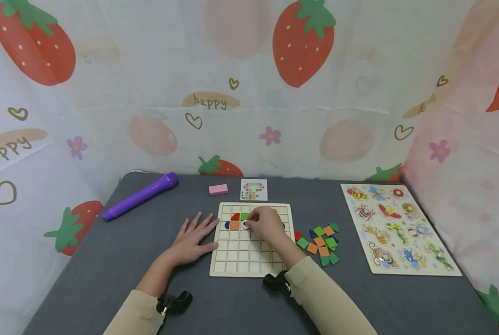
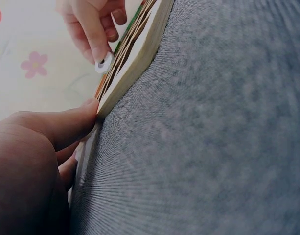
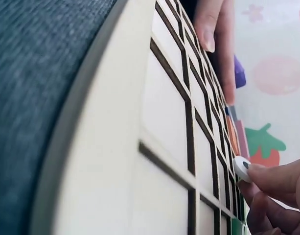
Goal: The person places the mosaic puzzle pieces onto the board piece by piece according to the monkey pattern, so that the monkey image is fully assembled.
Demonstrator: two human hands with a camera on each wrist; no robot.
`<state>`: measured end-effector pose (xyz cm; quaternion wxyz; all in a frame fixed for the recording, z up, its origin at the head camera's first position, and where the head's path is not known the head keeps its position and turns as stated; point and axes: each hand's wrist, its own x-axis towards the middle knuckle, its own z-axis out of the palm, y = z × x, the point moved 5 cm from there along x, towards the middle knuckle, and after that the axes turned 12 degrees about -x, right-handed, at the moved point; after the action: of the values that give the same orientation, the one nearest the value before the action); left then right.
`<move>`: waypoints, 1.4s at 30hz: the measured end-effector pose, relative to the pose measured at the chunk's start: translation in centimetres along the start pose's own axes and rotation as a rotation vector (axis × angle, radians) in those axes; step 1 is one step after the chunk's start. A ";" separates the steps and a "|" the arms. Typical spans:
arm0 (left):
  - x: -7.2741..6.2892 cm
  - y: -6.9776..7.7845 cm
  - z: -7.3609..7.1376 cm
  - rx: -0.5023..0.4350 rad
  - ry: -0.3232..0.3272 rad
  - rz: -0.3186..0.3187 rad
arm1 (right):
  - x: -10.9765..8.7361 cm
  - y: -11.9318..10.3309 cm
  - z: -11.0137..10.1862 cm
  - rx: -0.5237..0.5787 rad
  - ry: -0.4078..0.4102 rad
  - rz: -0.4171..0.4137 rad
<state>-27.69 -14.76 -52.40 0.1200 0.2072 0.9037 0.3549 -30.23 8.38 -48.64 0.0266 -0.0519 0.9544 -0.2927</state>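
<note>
A wooden grid board [image 1: 225, 266] lies flat on the grey table. In its upper rows sit a red curved tile [image 1: 235, 217], a green tile [image 1: 244, 216], an orange tile [image 1: 234, 225] and a blue one [image 1: 227, 225]. My right hand [image 1: 270, 226] pinches a small white disc with a black dot [image 3: 242, 169] between thumb and finger, at the cells beside the orange tile. It hides part of the board's right side. My left hand [image 1: 191, 244] rests with spread fingers on the table, its thumb touching the board's left edge.
Several loose coloured tiles [image 1: 324, 242] lie right of the board. Behind it are a small pattern card [image 1: 254, 197] and a pink block [image 1: 218, 189]. A purple stick with a wider end [image 1: 140, 199] lies back left. An insect picture board [image 1: 414, 260] lies far right.
</note>
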 end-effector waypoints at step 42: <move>0.1 -0.2 0.1 -0.003 0.010 0.021 | -2.8 1.1 -3.3 -0.107 0.061 -0.011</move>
<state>-27.83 -14.77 -52.64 0.1122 0.2147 0.9017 0.3582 -27.79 11.49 -46.45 -0.0067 -0.0495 0.9688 -0.2427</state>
